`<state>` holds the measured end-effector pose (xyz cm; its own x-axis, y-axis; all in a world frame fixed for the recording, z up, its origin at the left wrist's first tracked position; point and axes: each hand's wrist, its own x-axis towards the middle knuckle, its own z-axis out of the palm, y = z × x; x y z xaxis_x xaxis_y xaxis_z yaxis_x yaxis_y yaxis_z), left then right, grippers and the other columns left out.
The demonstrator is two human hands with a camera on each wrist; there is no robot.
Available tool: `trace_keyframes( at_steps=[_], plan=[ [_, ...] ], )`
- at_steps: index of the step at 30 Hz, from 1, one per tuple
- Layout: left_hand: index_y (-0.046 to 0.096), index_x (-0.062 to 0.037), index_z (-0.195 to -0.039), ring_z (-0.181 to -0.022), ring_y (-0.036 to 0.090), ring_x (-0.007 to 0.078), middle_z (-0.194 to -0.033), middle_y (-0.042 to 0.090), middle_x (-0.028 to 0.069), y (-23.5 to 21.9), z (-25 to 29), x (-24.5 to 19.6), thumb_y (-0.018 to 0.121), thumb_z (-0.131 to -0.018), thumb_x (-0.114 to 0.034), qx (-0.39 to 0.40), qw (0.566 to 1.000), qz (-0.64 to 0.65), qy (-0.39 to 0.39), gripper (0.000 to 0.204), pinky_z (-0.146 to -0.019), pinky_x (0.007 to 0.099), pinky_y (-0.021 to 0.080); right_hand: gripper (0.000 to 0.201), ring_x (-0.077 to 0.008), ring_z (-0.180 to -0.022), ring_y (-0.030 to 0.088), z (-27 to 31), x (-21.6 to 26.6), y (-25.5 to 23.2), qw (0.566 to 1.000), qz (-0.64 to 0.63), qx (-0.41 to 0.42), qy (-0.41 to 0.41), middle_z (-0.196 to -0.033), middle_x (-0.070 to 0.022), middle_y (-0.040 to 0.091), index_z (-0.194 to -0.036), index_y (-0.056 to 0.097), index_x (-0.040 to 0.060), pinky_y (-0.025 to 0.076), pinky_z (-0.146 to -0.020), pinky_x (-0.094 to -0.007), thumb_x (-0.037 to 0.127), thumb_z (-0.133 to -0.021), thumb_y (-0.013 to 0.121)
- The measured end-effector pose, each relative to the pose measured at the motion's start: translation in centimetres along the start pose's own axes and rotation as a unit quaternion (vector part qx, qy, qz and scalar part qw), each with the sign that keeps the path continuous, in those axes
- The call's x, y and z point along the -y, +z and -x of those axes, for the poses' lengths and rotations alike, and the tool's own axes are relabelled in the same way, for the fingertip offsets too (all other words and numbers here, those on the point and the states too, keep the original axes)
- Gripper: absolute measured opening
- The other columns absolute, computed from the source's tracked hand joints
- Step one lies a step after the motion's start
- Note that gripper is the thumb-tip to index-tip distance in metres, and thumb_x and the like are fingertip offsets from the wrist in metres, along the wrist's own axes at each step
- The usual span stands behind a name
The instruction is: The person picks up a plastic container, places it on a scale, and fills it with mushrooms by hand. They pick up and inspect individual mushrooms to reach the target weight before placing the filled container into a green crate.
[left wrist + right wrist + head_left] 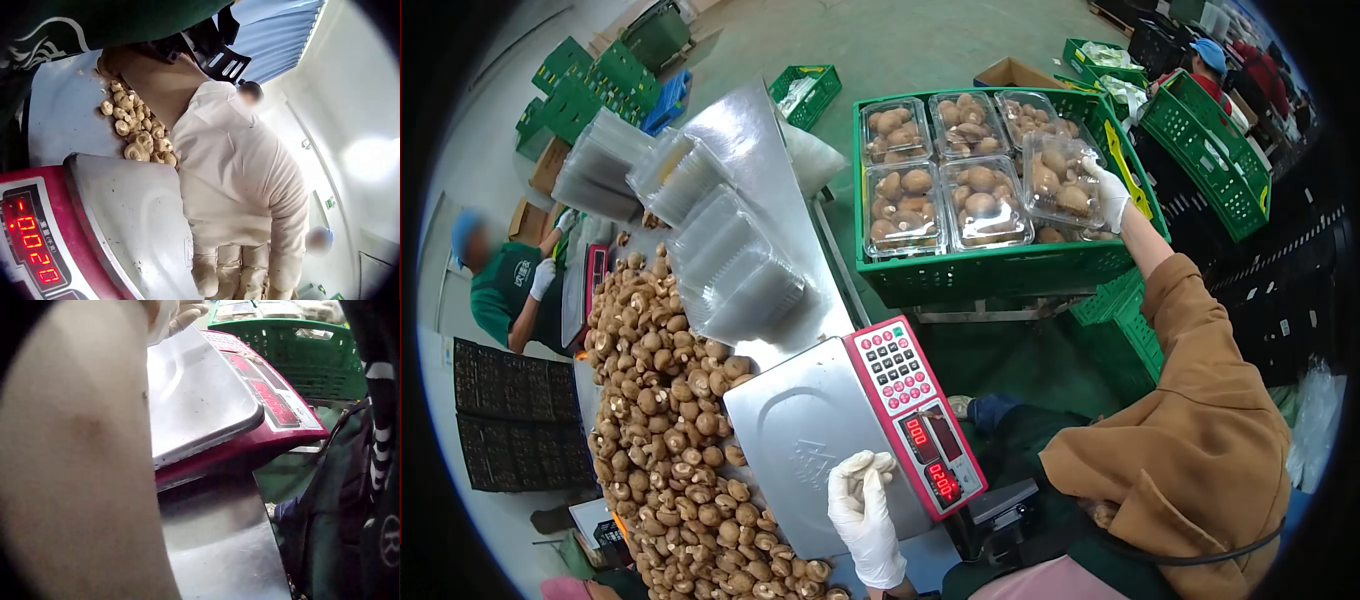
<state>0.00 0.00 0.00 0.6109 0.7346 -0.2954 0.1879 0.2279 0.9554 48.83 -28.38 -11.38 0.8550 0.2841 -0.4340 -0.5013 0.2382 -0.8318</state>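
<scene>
My gloved right hand [1108,195] grips the right side of a clear plastic box of brown mushrooms [1060,180]. It holds the box tilted over the other packed boxes in a green crate [990,270]. My gloved left hand [863,515] hovers over the front edge of the steel pan of a weighing scale [800,420], fingers loosely bent with nothing between them. The left wrist view shows the back of this hand [240,175] beside the pan. Red digits glow on the scale display [930,455].
A large heap of loose mushrooms [670,400] lies left of the scale. Stacks of empty clear boxes [730,265] stand on the steel table [745,130] behind it. Across the table works a person in a green apron [510,290]. More green crates [1210,150] stand at right.
</scene>
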Motion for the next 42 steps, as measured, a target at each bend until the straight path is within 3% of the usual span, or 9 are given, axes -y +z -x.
trace_keyframes(
  at_steps=[5, 8, 10, 14, 19, 23, 29, 37, 42],
  plan=[
    [0.058, 0.0025, -0.111, -0.094, 0.065, 0.0157, -0.101, 0.068, 0.0111, 0.4, -0.1, -0.7, 0.053, -0.095, 0.003, -0.011, 1.0, -0.013, -0.011, 0.017, -0.084, 0.0274, 0.051, 0.043, -0.0263, -0.105, 0.061, -6.5, -2.8, -2.5, 0.956, 0.287, -0.043, -0.036, -0.109, -0.0115, 0.065, -0.127, 0.059, 0.0121, 0.05, -0.09, -0.0412, 0.039, -0.094, 0.063],
    [0.058, 0.0026, -0.112, -0.095, 0.065, 0.0161, -0.102, 0.068, 0.0113, -0.6, 0.5, -0.5, 0.053, -0.095, 0.002, -0.018, 0.999, -0.014, -0.033, 0.018, -0.085, 0.0274, 0.051, 0.069, -0.038, -0.116, 0.053, -4.9, -3.5, 3.5, 0.63, 0.637, -0.307, -0.321, -0.129, -0.0192, 0.053, -0.14, 0.043, 0.0115, 0.043, -0.099, -0.0479, 0.034, -0.082, 0.073],
    [0.058, 0.0029, -0.113, -0.096, 0.065, 0.0163, -0.104, 0.068, 0.0115, -1.2, 0.8, -0.3, 0.053, -0.095, 0.002, -0.026, 0.999, -0.02, -0.032, 0.019, -0.085, 0.0273, 0.05, 0.051, -0.0354, -0.115, 0.054, -1.4, -2.7, 11.7, 0.601, 0.561, -0.176, -0.542, -0.12, -0.0169, 0.059, -0.126, 0.056, 0.0121, 0.042, -0.101, -0.0456, 0.023, -0.079, 0.072],
    [0.058, 0.0041, -0.116, -0.1, 0.065, 0.0166, -0.106, 0.068, 0.012, -2.0, 1.4, 0.0, 0.054, -0.096, 0.001, -0.038, 0.999, -0.002, -0.009, 0.021, -0.089, 0.028, 0.05, 0.012, -0.032, -0.102, 0.062, 2.4, -6.6, 28.3, 0.654, 0.465, 0.218, -0.555, -0.105, -0.0131, 0.066, -0.094, 0.071, 0.0094, 0.048, -0.092, -0.0404, 0.018, -0.088, 0.065],
    [0.057, 0.0048, -0.118, -0.104, 0.064, 0.0162, -0.109, 0.068, 0.0121, -3.8, 3.6, 1.0, 0.054, -0.097, 0.0, -0.079, 0.997, -0.017, 0.004, 0.022, -0.093, 0.0286, 0.049, 0.016, -0.0296, -0.099, 0.065, 5.2, -13.4, 44.6, 0.444, 0.432, 0.205, -0.758, -0.106, -0.0105, 0.068, -0.093, 0.072, 0.0111, 0.052, -0.083, -0.0411, 0.016, -0.089, 0.057],
    [0.056, 0.0036, -0.119, -0.103, 0.063, 0.0158, -0.108, 0.067, 0.0107, -7.0, 7.7, 2.7, 0.051, -0.098, 0.0, -0.158, 0.987, -0.009, -0.003, 0.022, -0.092, 0.0283, 0.049, 0.03, -0.038, -0.096, 0.066, 4.9, -14.5, 47.9, 0.52, 0.639, 0.34, -0.453, -0.105, -0.017, 0.069, -0.107, 0.071, 0.0131, 0.053, -0.086, -0.0457, 0.025, -0.086, 0.054],
    [0.057, 0.0013, -0.116, -0.101, 0.064, 0.0155, -0.108, 0.067, 0.0092, -10.0, 14.9, 7.4, 0.049, -0.099, -0.002, -0.297, 0.95, 0.069, -0.068, 0.02, -0.088, 0.0278, 0.048, 0.023, -0.0436, -0.089, 0.061, -1.0, -16.1, 48.0, 0.458, 0.585, 0.343, -0.574, -0.093, -0.0216, 0.065, -0.101, 0.064, 0.007, 0.049, -0.079, -0.0479, 0.024, -0.095, 0.05],
    [0.059, 0.0005, -0.114, -0.099, 0.064, 0.0161, -0.104, 0.067, 0.0094, -12.2, 21.0, 10.6, 0.049, -0.099, -0.002, -0.398, 0.908, 0.102, -0.078, 0.019, -0.086, 0.0273, 0.049, 0.031, -0.0078, -0.067, 0.05, -16.4, -12.7, 52.7, 0.843, 0.318, 0.346, -0.263, -0.081, 0.0024, 0.058, -0.103, 0.067, 0.0069, 0.044, -0.064, -0.0261, 0.029, -0.105, 0.045],
    [0.06, 0.0012, -0.113, -0.096, 0.064, 0.0132, -0.101, 0.067, 0.0076, -16.3, 21.6, 11.2, 0.053, -0.097, -0.002, -0.427, 0.899, 0.07, -0.061, 0.017, -0.088, 0.0268, 0.052, 0.035, -0.0132, -0.074, 0.048, -0.3, -12.4, 49.7, 0.633, 0.46, 0.295, -0.548, -0.08, -0.0045, 0.055, -0.105, 0.06, 0.0043, 0.044, -0.075, -0.0268, 0.038, -0.102, 0.053]
  ],
)
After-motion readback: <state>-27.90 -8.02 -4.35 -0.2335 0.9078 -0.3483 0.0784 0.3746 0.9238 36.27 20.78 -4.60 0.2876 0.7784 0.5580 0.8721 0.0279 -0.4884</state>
